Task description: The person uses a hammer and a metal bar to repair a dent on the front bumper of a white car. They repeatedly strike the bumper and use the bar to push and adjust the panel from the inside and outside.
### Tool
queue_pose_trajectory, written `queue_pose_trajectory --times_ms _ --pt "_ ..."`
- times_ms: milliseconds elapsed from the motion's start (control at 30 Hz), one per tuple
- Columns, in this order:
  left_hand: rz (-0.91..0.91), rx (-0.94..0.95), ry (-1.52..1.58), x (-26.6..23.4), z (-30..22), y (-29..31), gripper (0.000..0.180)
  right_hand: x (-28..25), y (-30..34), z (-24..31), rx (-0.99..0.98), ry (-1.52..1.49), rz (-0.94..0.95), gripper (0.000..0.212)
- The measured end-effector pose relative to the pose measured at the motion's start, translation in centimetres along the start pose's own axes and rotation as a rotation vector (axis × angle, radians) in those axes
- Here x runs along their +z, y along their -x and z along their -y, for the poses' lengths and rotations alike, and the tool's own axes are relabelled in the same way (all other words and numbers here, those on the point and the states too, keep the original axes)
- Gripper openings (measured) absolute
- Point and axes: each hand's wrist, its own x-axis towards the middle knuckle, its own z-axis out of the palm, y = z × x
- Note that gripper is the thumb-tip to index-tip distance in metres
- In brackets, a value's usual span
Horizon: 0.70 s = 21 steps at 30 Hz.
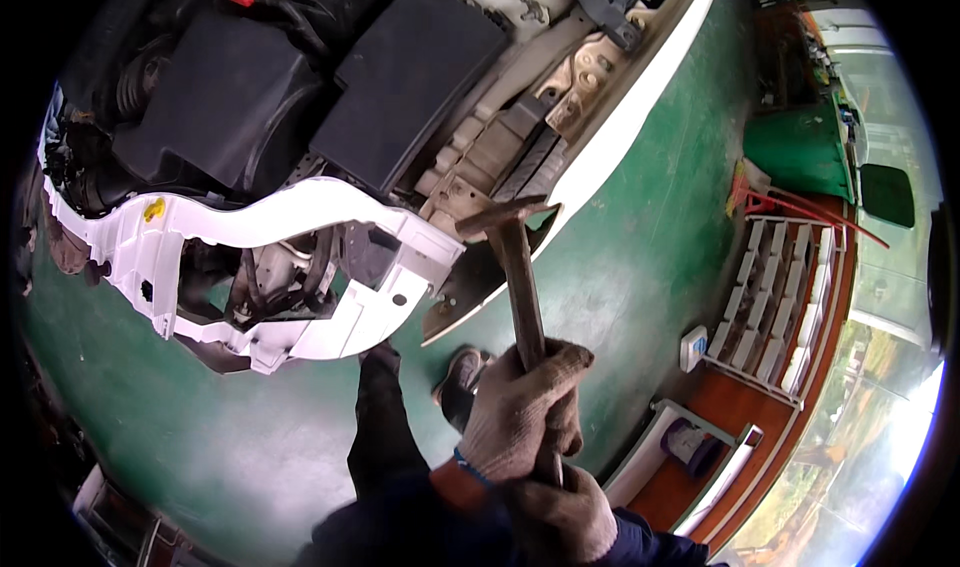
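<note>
A hammer [523, 292] with a worn handle and a dark metal head, tapered at one end, stands head-up in front of me. My left hand [525, 407], in a pale knit work glove, is wrapped round the middle of its handle. Just below, my gloved right hand [575, 515] closes round the handle's lower end, its fingers partly hidden. Beyond the hammer head is the front corner of a car, where a white front panel [335, 207] with an open headlamp hole meets a white fender [640, 117]. Whether the head touches the car I cannot tell.
Black covers [410, 77] fill the open engine bay. On the right are a green bin [800, 155], red-handled tools [790, 205], a rack of white trays [765, 302] and a shelf holding a purple roll [692, 445]. My feet stand on green floor [240, 447].
</note>
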Motion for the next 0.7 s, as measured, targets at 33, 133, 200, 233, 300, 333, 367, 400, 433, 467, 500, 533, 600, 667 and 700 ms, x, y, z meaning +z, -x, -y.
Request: queue_pose_trajectory --times_ms 33,133,200,233,300,333,367,400,433,467,500,533,600,667,700 --pt "-0.029 0.046 -0.099 -0.5 0.3 -0.2 0.028 -0.5 0.1 0.1 0.055 -0.008 0.016 0.040" --pt "-0.166 0.443 -0.753 -2.1 -1.9 -1.3 0.042 -1.1 0.7 0.6 0.058 -0.051 0.032 0.030" --pt "-0.375 0.817 -1.118 -2.1 -4.2 -2.0 0.053 -1.3 0.9 1.6 0.023 -0.057 0.050 0.024" --pt "-0.553 1.030 -1.185 -1.9 -5.3 -2.4 0.060 -1.8 1.0 2.5 0.257 0.038 0.024 0.051" --pt "-0.472 1.168 -1.577 -1.0 -7.9 -4.8 0.057 -1.7 1.2 2.6 0.007 -0.018 0.089 0.025" --pt "-0.370 0.951 -1.552 -0.3 -8.1 -5.5 0.062 -2.0 1.3 2.7 0.003 -0.016 0.117 0.026" --pt "-0.353 0.838 -1.614 0.2 -8.2 -6.2 0.055 -2.2 1.4 2.7 -0.002 -0.013 0.143 0.027" --pt "-0.363 0.762 -1.631 0.6 -8.7 -6.9 0.049 -2.6 1.5 2.7 -0.001 -0.012 0.163 0.028" --pt "-0.334 0.761 -1.634 1.0 -8.9 -7.5 0.044 -2.9 1.5 2.6 -0.018 -0.045 0.195 0.029" --pt "-0.248 0.717 -1.472 1.3 -8.9 -8.1 0.035 -3.2 1.6 2.6 -0.036 -0.077 0.226 0.030" --pt "-0.263 0.685 -1.457 1.3 -8.8 -8.3 0.034 -3.4 1.6 2.4 -0.058 -0.102 0.258 0.032" --pt "-0.275 0.675 -1.431 1.3 -8.8 -8.6 0.034 -3.6 1.6 2.4 -0.036 -0.099 0.275 0.034" --pt "-0.291 0.625 -1.338 1.0 -8.8 -8.8 0.031 -3.5 1.3 2.1 -0.026 -0.166 0.329 0.035" --pt "-0.261 0.623 -1.321 0.6 -9.1 -9.0 0.029 -2.9 0.9 1.6 0.001 -0.264 0.379 0.039" --pt "-0.241 0.617 -1.312 0.4 -9.2 -9.1 0.028 -2.5 0.7 1.4 0.007 -0.320 0.394 0.040"
